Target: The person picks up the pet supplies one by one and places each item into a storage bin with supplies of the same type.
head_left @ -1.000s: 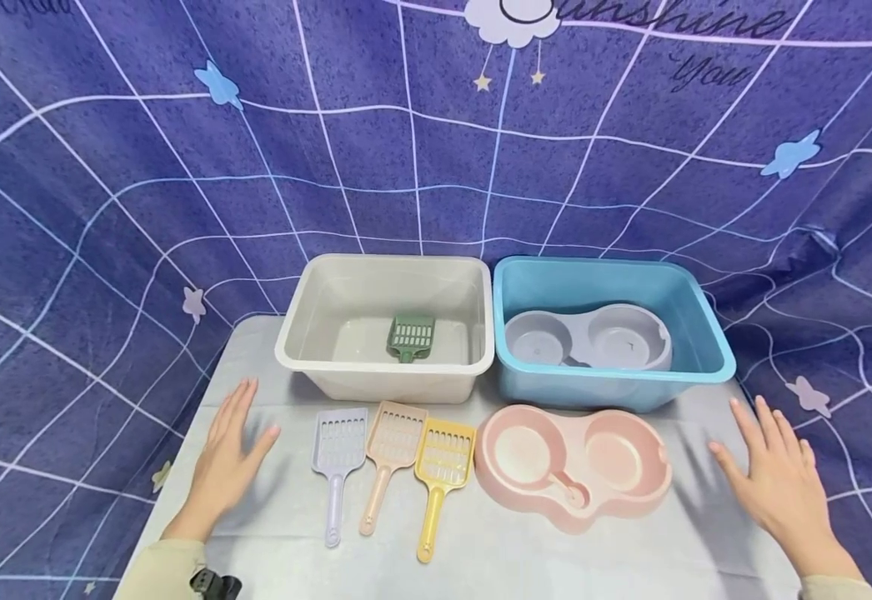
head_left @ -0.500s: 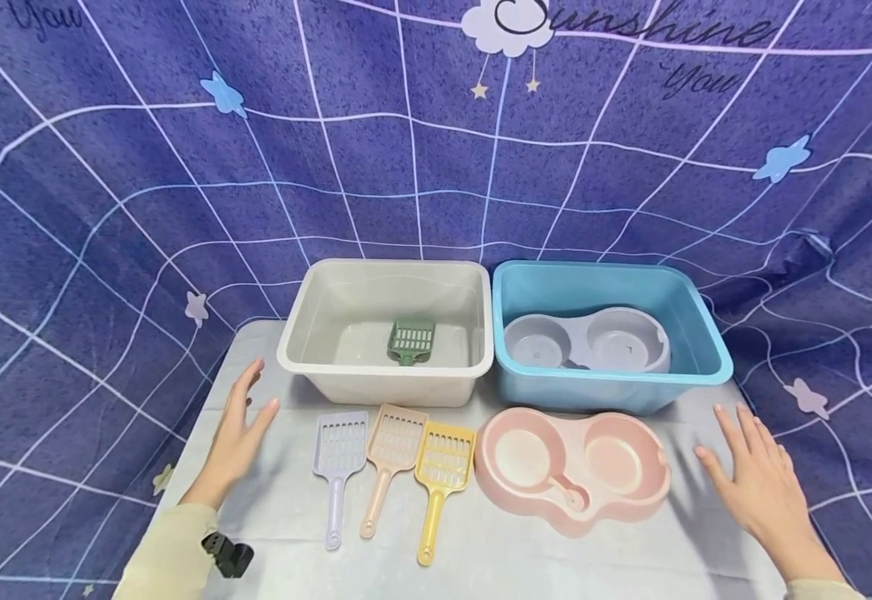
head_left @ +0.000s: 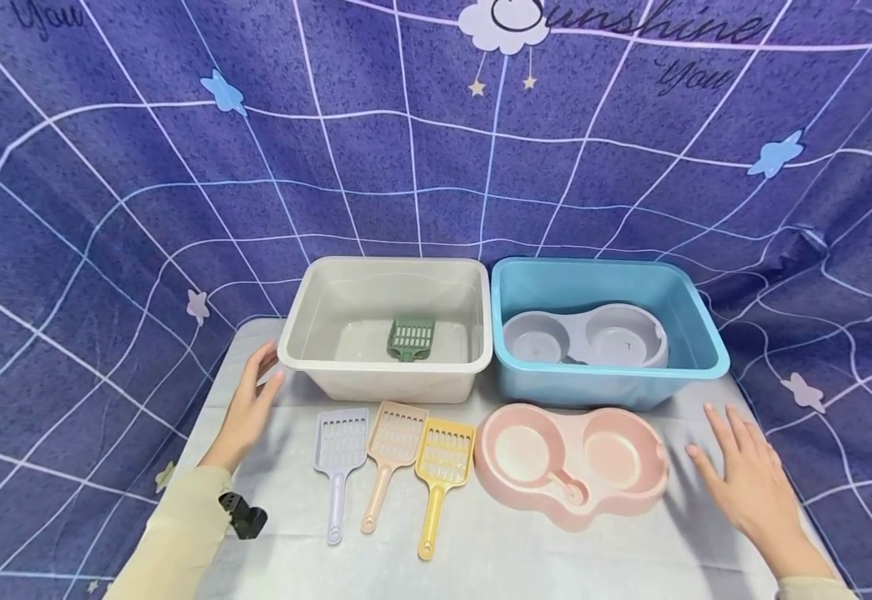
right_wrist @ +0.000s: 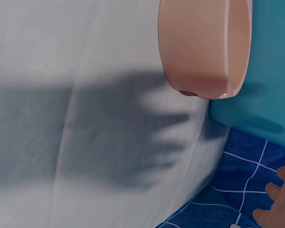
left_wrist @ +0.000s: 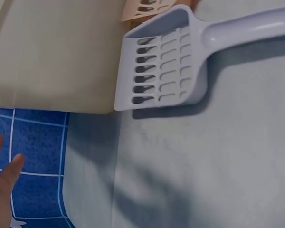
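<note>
My left hand (head_left: 250, 404) hovers beside the left front corner of a beige litter tray (head_left: 383, 385), fingers bent a little and thumb apart, holding nothing; whether it touches the rim I cannot tell. In the tray lies a green litter scoop (head_left: 410, 336). Closest in front of this hand is a lilac litter scoop (head_left: 342, 442), followed by a peach scoop (head_left: 397, 437) and a yellow scoop (head_left: 445, 458). With fingers spread, my right hand (head_left: 754, 487) hangs empty to the right of a pink double pet bowl (head_left: 574, 467). A grey double bowl (head_left: 589, 337) sits inside the blue litter tray (head_left: 593, 387).
Both trays stand side by side at the back of the table, which has a pale cloth (head_left: 526, 567). A purple curtain (head_left: 436, 150) with a grid print rises behind and along both sides. A black device (head_left: 243, 515) is strapped to my left wrist.
My left hand has moved forward and right, up to the beige tray's left corner, and its fingers have bent more. My right hand has shifted slightly left. The trays, scoops and bowls stay put.
</note>
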